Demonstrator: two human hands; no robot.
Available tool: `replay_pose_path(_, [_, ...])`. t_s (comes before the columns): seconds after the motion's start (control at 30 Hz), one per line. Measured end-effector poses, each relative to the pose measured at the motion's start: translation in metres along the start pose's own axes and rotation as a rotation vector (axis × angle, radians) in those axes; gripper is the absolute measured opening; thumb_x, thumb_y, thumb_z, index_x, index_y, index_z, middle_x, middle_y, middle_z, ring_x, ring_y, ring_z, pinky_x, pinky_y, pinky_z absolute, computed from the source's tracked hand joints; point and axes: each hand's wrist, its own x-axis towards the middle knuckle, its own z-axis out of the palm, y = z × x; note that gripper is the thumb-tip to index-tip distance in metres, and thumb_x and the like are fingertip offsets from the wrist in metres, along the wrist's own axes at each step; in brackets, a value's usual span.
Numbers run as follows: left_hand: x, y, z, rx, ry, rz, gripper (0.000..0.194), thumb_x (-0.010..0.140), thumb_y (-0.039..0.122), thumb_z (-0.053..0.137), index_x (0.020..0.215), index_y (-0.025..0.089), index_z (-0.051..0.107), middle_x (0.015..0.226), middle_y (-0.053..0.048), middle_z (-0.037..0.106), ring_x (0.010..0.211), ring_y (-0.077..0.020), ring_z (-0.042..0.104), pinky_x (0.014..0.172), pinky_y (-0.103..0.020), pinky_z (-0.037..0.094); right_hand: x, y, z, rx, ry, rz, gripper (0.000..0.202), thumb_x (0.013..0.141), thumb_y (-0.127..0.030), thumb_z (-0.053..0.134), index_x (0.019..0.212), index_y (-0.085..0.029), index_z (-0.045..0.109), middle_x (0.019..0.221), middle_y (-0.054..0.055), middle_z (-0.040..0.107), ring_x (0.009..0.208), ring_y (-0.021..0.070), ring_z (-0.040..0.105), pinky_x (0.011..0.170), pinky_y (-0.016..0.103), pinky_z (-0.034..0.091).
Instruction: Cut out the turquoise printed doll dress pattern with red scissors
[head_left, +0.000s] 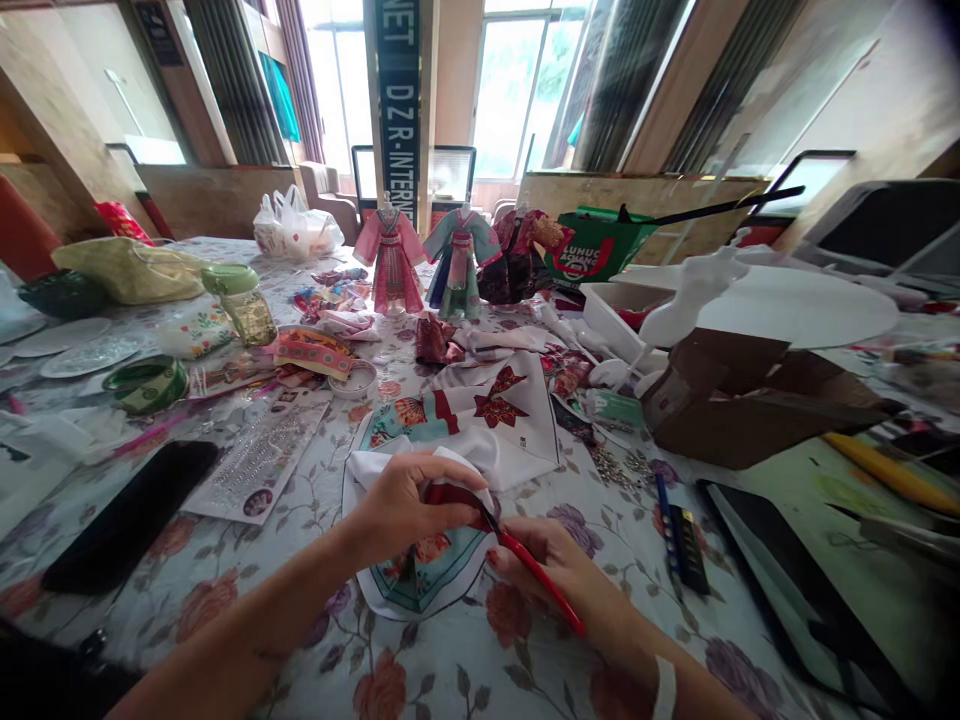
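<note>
"What do the left hand's (420,500) fingers do?"
"They pinch the printed cloth (427,570), bunched on the floral tablecloth (461,680)."
"And the right hand's (559,565)?"
"Closed round a red-handled tool (538,577), its tip beside the left thumb."

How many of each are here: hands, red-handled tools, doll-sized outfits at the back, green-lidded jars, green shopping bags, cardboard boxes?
Hands, left hand and right hand: 2
Red-handled tool: 1
Outfits, pink, pale green, dark red: 3
Green-lidded jar: 1
Green shopping bag: 1
Cardboard box: 1
Total: 9
</note>
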Motion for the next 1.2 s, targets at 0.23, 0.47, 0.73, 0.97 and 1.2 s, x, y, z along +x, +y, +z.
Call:
replay_pose_path(0.23, [0.0, 0.001, 0.001, 0.001, 0.003, -0.008, 0.023, 0.067, 0.016, 0.076, 0.09, 0.013, 0.076, 0.088, -0.007, 0.073, 0.075, -0.016, 0.064, 0.064, -0.024, 0.05, 0.001, 0.001, 0.0, 0.008, 0.009, -0.004, 0.04, 0.077, -0.047, 0.067, 0.061, -0.02, 0.043, 0.045, -0.002, 0.061, 0.037, 0.0122, 0.055, 0.036, 0.018, 0.034])
replay_pose_path(0.47, [0.0, 0.001, 0.001, 0.021, 0.006, -0.02, 0.023, 0.066, 0.017, 0.077, 0.089, 0.013, 0.076, 0.086, -0.007, 0.072, 0.074, -0.0168, 0.063, 0.061, -0.024, 0.048, 0.0, 0.001, 0.0, 0.007, 0.012, -0.001, 0.04, 0.076, -0.048, 0.067, 0.059, -0.019, 0.045, 0.048, 0.001, 0.064, 0.04, 0.0138, 0.057, 0.039, 0.02, 0.037])
replay_pose_path(0.73, [0.001, 0.002, 0.0, 0.023, -0.003, -0.028, 0.024, 0.066, 0.019, 0.077, 0.09, 0.013, 0.076, 0.086, -0.008, 0.071, 0.076, -0.0179, 0.063, 0.06, -0.025, 0.048, -0.001, -0.003, 0.002, -0.017, 0.03, -0.021, 0.041, 0.077, -0.047, 0.067, 0.056, -0.019, 0.045, 0.047, 0.003, 0.065, 0.037, 0.0128, 0.055, 0.036, 0.019, 0.031])
replay_pose_path(0.97, [0.0, 0.0, 0.001, -0.031, -0.016, -0.039, 0.024, 0.066, 0.019, 0.078, 0.089, 0.014, 0.076, 0.087, -0.006, 0.071, 0.069, -0.014, 0.06, 0.058, -0.023, 0.048, -0.001, -0.005, 0.002, -0.046, 0.039, -0.006, 0.044, 0.077, -0.05, 0.066, 0.056, -0.02, 0.042, 0.044, -0.001, 0.058, 0.033, 0.0089, 0.046, 0.035, 0.019, 0.029])
replay_pose_path(1.2, [0.005, -0.004, -0.019, -0.146, -0.142, -0.066, 0.049, 0.066, 0.027, 0.081, 0.112, 0.022, 0.067, 0.104, -0.004, 0.066, 0.082, -0.0161, 0.061, 0.072, -0.025, 0.05, -0.005, -0.011, -0.005, -0.096, 0.099, -0.037, 0.051, 0.075, -0.055, 0.067, 0.052, -0.02, 0.037, 0.041, -0.009, 0.032, 0.035, 0.005, 0.025, 0.036, 0.022, 0.013])
